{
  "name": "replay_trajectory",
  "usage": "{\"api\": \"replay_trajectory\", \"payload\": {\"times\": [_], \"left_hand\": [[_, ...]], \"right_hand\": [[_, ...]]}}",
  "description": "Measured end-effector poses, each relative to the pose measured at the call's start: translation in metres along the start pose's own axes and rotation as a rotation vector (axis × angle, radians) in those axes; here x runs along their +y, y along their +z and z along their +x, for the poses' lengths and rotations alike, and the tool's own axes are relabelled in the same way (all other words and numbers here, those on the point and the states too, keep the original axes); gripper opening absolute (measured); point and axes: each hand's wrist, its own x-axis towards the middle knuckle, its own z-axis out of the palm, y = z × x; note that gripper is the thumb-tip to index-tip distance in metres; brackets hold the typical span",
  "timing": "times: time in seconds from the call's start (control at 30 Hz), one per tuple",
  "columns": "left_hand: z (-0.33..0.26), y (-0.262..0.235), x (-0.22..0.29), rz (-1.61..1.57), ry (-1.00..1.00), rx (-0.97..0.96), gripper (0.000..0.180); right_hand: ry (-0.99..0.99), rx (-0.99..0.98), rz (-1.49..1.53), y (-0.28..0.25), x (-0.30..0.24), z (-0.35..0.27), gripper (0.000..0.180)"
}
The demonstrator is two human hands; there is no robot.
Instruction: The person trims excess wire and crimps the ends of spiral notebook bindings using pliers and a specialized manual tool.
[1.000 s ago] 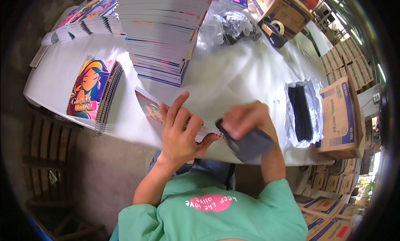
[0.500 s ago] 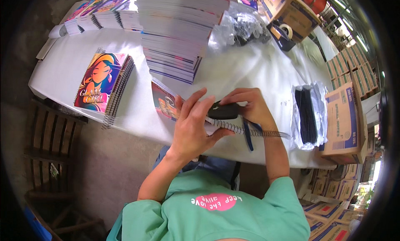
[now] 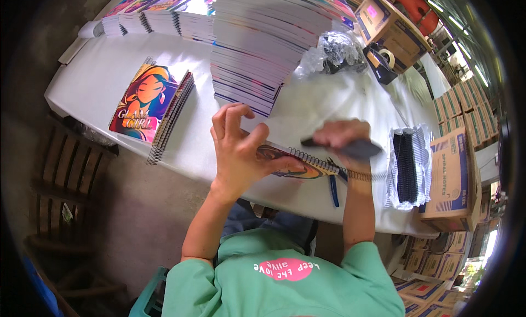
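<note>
My left hand (image 3: 238,152) is closed around a notebook (image 3: 285,162) with a colourful printed cover, tilted up on its edge at the table front. A dark wire coil (image 3: 312,160) runs along the notebook's upper edge, and its loose end (image 3: 364,175) sticks out to the right. Just above that coil my right hand (image 3: 342,135), blurred by motion, grips a dark rounded object (image 3: 359,148) whose kind I cannot make out. Blue-handled pliers (image 3: 334,191) lie below the coil, partly hidden.
Left on the white table (image 3: 82,92) lie spiral notebooks (image 3: 145,103). A tall stack of notebooks (image 3: 249,54) stands ahead, with more bound ones (image 3: 159,22) behind. To the right are black coils (image 3: 406,166) in plastic, a carton (image 3: 450,177) and a tape dispenser (image 3: 381,62).
My right hand has drawn the dark object away from the notebook, toward the right. The notebook now stands more on edge, with more of the coil along it. The whole view has shifted slightly.
</note>
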Motion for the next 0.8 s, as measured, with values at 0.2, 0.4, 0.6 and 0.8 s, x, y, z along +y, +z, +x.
{"api": "replay_trajectory", "payload": {"times": [0.2,0.4,0.6,0.8], "left_hand": [[0.001,0.002,0.001,-0.083,0.015,-0.025,0.062],[0.0,0.005,-0.006,-0.119,0.006,-0.005,0.064],[-0.001,0.003,-0.013,-0.278,-0.102,-0.006,0.066],[-0.009,0.008,-0.02,-0.28,-0.181,-0.031,0.063]], "right_hand": [[0.038,0.005,-0.255,0.002,-0.004,0.002,0.015],[0.021,-0.006,-0.338,0.011,0.002,0.016,0.019],[0.227,0.11,-0.382,0.012,0.017,0.012,0.023],[0.138,-0.021,-0.424,0.015,0.025,0.017,0.024]]}}
